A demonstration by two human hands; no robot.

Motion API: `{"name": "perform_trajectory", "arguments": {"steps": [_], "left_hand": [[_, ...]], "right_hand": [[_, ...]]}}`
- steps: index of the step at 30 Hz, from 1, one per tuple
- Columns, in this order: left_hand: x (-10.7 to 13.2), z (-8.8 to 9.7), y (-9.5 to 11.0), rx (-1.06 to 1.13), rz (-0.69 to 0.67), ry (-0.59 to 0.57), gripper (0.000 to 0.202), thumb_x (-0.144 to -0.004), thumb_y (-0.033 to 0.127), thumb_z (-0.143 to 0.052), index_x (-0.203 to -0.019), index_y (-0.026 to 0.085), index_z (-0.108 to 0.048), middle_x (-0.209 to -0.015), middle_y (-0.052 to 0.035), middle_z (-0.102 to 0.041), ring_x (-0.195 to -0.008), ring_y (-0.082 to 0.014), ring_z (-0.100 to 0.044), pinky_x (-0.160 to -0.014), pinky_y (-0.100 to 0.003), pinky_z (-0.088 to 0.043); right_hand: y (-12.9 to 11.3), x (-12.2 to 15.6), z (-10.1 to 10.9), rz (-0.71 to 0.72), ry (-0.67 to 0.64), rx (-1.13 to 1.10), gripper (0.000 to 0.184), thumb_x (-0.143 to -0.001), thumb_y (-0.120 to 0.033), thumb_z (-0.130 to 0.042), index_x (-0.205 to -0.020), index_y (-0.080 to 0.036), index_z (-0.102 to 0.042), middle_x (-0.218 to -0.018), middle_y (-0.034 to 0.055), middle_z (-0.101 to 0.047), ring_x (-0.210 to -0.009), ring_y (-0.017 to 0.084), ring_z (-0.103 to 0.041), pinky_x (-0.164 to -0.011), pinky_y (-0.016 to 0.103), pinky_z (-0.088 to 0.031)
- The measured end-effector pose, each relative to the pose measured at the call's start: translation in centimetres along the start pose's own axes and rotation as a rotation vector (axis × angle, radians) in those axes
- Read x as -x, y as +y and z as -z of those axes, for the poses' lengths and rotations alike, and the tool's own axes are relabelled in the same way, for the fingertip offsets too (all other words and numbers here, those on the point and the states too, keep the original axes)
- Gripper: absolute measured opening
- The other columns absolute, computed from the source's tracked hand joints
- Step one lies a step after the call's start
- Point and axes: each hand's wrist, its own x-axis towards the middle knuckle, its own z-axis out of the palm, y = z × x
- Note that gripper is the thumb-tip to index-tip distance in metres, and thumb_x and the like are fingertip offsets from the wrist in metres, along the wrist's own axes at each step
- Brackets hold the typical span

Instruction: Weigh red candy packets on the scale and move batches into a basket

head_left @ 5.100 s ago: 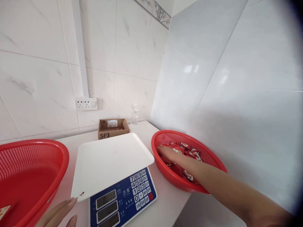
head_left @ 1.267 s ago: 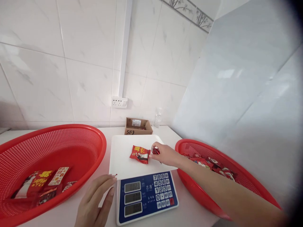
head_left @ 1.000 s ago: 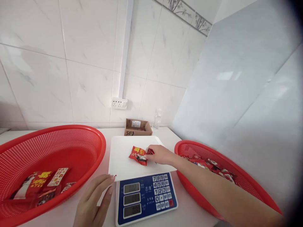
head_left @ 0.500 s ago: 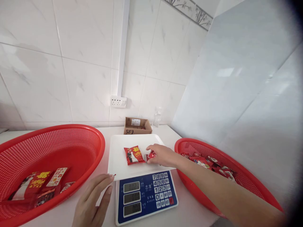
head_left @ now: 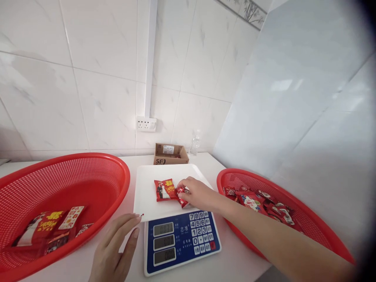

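My right hand [head_left: 198, 194] is over the white weighing pan [head_left: 147, 196] with its fingers closed on a small red candy packet [head_left: 182, 203], partly hidden under them. That packet touches a larger red candy packet [head_left: 164, 190] with yellow print, which lies flat on the pan. Beside the pan's near left corner, my left hand [head_left: 117, 244] holds nothing, its thumb and fingers apart. Its fingertips are close to the pan's edge, by a small dark red spot. The blue panel of the digital scale [head_left: 183, 243] shows lit digits in its top display.
On the left, a red plastic basket [head_left: 119, 172] holds a few packets. Another red basket [head_left: 320, 219] at the right has several red packets. Behind the pan are a small cardboard box [head_left: 172, 160] and a clear bottle [head_left: 194, 145], near the tiled wall [head_left: 108, 98].
My right hand has shifted slightly left with the small packet, bringing it against the larger one. The digits in the scale's top display differ. My left hand has barely moved.
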Motion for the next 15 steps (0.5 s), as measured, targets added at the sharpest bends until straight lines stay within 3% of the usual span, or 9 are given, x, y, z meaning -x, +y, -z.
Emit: {"name": "perform_trajectory", "arguments": {"steps": [4, 9, 13, 15], "left_hand": [[-0.2, 0.0, 0.1, 0.005, 0.014, -0.001, 0.018, -0.09, 0.024, -0.047, -0.102, 0.018, -0.059, -0.098, -0.0065, -0.065, -0.092, -0.0128, -0.063, -0.083, -0.019, -0.05], [-0.3, 0.0, 0.1, -0.011, 0.032, 0.01, 0.018, -0.089, 0.025, -0.048, -0.102, 0.02, -0.06, -0.096, -0.0059, -0.067, -0.089, -0.0149, -0.066, -0.079, -0.022, -0.053], [-0.2, 0.0, 0.1, -0.011, 0.032, 0.005, 0.018, -0.089, 0.025, -0.048, -0.101, 0.019, -0.06, -0.095, -0.0064, -0.067, -0.088, -0.0147, -0.065, -0.079, -0.022, -0.052], [-0.2, -0.1, 0.1, -0.012, 0.032, 0.001, 0.018, -0.09, 0.026, -0.048, -0.102, 0.019, -0.06, -0.096, -0.0064, -0.066, -0.089, -0.0145, -0.065, -0.08, -0.021, -0.052]], "right_hand": [[0.3, 0.3, -0.4, -0.002, -0.018, 0.004, 0.024, -0.08, -0.024, -0.056, -0.102, -0.02, -0.063, -0.106, 0.0078, -0.058, -0.094, 0.02, -0.057, -0.086, 0.034, -0.043], [0.3, 0.4, -0.2, -0.078, -0.114, -0.165, 0.026, -0.083, -0.028, -0.052, -0.107, -0.023, -0.059, -0.109, 0.0047, -0.062, -0.079, 0.015, -0.061, -0.071, 0.029, -0.048], [0.7, 0.5, 0.5, -0.014, -0.002, 0.101, 0.03, -0.078, -0.024, -0.056, -0.108, -0.023, -0.061, -0.114, 0.0068, -0.06, -0.103, 0.023, -0.056, -0.084, 0.033, -0.043], [1.2, 0.5, 0.5, -0.004, -0.028, 0.179, 0.037, -0.075, -0.018, -0.057, -0.111, -0.022, -0.061, -0.117, 0.0078, -0.059, -0.108, 0.025, -0.053, -0.085, 0.034, -0.042]]}}
